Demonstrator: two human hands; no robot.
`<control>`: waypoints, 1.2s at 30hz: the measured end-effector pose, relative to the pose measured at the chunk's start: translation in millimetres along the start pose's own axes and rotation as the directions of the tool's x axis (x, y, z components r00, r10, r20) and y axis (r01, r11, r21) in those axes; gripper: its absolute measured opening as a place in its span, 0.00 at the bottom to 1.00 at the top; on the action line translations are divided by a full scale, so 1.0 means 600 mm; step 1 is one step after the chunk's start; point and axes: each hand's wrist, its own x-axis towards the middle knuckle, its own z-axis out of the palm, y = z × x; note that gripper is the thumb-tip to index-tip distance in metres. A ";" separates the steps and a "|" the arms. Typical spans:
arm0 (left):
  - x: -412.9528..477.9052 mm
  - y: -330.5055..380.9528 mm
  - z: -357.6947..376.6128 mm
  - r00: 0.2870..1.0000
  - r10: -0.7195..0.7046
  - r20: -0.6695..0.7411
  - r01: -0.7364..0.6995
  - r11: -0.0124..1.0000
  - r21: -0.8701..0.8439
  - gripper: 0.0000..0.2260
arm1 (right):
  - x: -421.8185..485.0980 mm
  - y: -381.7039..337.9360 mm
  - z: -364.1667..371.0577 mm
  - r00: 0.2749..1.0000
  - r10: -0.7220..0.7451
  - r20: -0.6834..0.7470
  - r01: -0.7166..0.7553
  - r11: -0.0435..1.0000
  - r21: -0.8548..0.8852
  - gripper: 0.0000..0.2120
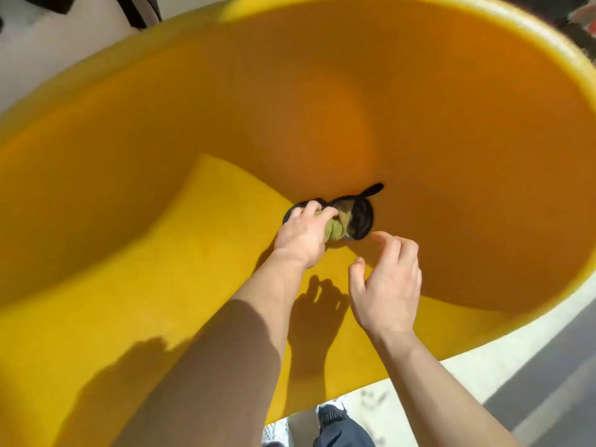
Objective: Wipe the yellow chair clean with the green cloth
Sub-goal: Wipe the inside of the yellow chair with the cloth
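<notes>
The yellow chair (161, 156) fills the view, a large moulded plastic shell with a curved back and a wide seat. At the back of the seat there is a dark cut-out opening (362, 217). My left hand (303, 235) is closed on the bunched green cloth (335, 229) and presses it at the edge of that opening. My right hand (387, 285) hovers just to the right of it above the seat, fingers spread, holding nothing.
Pale floor (483, 379) shows past the chair's front edge at the lower right, with a grey strip beyond. My shoes and a dark trouser leg (338, 427) are at the bottom. Dark objects (138, 11) stand behind the chair at the top left.
</notes>
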 end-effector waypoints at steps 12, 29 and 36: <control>-0.288 -0.093 0.176 0.849 -0.119 0.514 0.355 0.850 -0.389 0.27 | -0.154 0.004 0.094 0.528 0.097 0.844 0.096 0.980 -0.173 0.28; -0.366 -0.047 0.142 0.894 -0.322 0.313 0.413 0.320 -0.853 0.12 | -0.091 0.041 -0.025 0.951 -0.012 0.308 0.063 0.986 -0.156 0.29; -0.327 -0.028 0.203 0.902 -0.271 0.335 0.430 0.503 -0.750 0.11 | -0.031 0.196 -0.046 0.921 -0.076 0.382 0.349 0.596 -0.723 0.31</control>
